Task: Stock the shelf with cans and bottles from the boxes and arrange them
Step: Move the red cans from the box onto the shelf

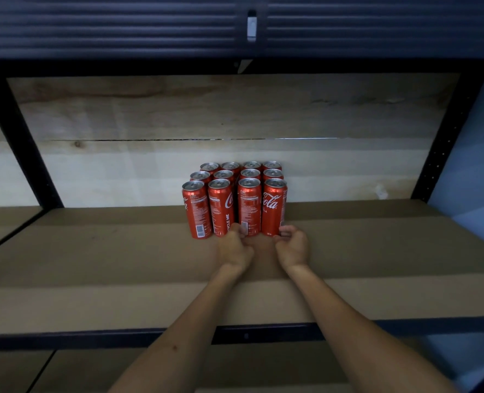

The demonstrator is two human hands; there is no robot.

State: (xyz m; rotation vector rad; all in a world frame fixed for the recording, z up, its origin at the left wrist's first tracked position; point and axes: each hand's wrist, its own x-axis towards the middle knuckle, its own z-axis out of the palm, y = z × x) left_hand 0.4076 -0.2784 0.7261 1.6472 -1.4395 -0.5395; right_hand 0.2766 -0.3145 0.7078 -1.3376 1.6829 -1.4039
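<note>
Stocking looked early: twelve red aluminium cola cans [235, 199] stood packed at the brown board shelf's [93, 251] back, left hand [234, 248] and right hand [292, 246] fingers curled against front-row bases, grip uncertain; no boxes or bottles visible.

A block of upright red aluminium cola cans [235, 199], packed touching, fills the middle of the brown cardboard-lined shelf [93, 251] against its back edge. The shelf lies bare left, right and toward its front edge. The black metal upper beam [150, 66] limits room overhead.
</note>
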